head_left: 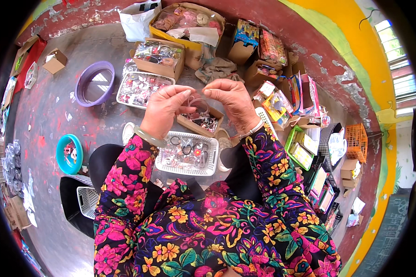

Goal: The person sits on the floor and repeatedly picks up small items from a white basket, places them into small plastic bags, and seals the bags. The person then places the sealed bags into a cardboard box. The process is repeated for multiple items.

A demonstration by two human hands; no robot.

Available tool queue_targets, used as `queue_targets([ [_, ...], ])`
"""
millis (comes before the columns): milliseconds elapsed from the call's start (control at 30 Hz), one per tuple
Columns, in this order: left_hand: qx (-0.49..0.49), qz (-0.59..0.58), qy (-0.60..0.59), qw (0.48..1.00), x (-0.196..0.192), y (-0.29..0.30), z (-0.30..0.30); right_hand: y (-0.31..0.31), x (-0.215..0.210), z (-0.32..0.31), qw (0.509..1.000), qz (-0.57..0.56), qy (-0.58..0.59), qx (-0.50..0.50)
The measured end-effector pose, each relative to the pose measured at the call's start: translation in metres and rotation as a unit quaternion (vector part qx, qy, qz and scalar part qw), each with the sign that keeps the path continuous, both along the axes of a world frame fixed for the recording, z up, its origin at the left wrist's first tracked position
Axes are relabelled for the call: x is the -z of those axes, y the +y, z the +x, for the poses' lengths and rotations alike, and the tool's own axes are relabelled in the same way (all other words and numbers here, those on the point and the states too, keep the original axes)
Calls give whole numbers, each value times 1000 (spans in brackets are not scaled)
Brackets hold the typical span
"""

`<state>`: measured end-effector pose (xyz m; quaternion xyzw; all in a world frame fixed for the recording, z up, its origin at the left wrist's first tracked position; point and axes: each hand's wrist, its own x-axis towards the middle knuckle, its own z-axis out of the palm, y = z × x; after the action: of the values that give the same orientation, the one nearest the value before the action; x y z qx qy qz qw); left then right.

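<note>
My left hand (164,108) and my right hand (235,102) are raised in front of me, a small gap between their fingertips. Each pinches thumb against forefinger. Something thin, pale and see-through shows between and below the fingers, too faint to name. Under the hands, between my feet, is a white plastic basket (186,171) with clear packets, dark rings like hair ties and a red flower piece. Just beyond it, partly hidden by my hands, lies an open cardboard box (193,128) of small dark and pink pieces.
Farther off are a white basket (133,104) of packets, a cardboard box (174,70) and a larger yellow box (193,46). At left stand a purple basin (80,87) and a teal basin (60,154). Boxes, a green basket (290,138) and an orange crate (356,143) line the right wall.
</note>
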<state>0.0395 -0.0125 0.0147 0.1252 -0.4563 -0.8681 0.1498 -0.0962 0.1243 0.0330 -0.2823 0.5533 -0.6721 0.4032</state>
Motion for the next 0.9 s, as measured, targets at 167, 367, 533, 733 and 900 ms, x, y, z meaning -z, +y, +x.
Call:
queue_targets([
  [167, 13, 21, 1, 1000, -2, -1, 2, 0, -2, 0, 998, 7, 56, 14],
  [367, -50, -204, -37, 977, 2, -6, -1, -2, 6, -8, 967, 7, 248, 57],
  [533, -146, -635, 8, 759, 17, -7, -7, -8, 11, 0, 872, -31, 488, 28],
  [733, -97, -667, 13, 738, 24, -6, -7, -8, 10, 3, 841, -17, 540, -6],
  [900, -81, -623, 27, 777, 12, -6, -5, -6, 5, 3, 839, -46, 542, -13],
])
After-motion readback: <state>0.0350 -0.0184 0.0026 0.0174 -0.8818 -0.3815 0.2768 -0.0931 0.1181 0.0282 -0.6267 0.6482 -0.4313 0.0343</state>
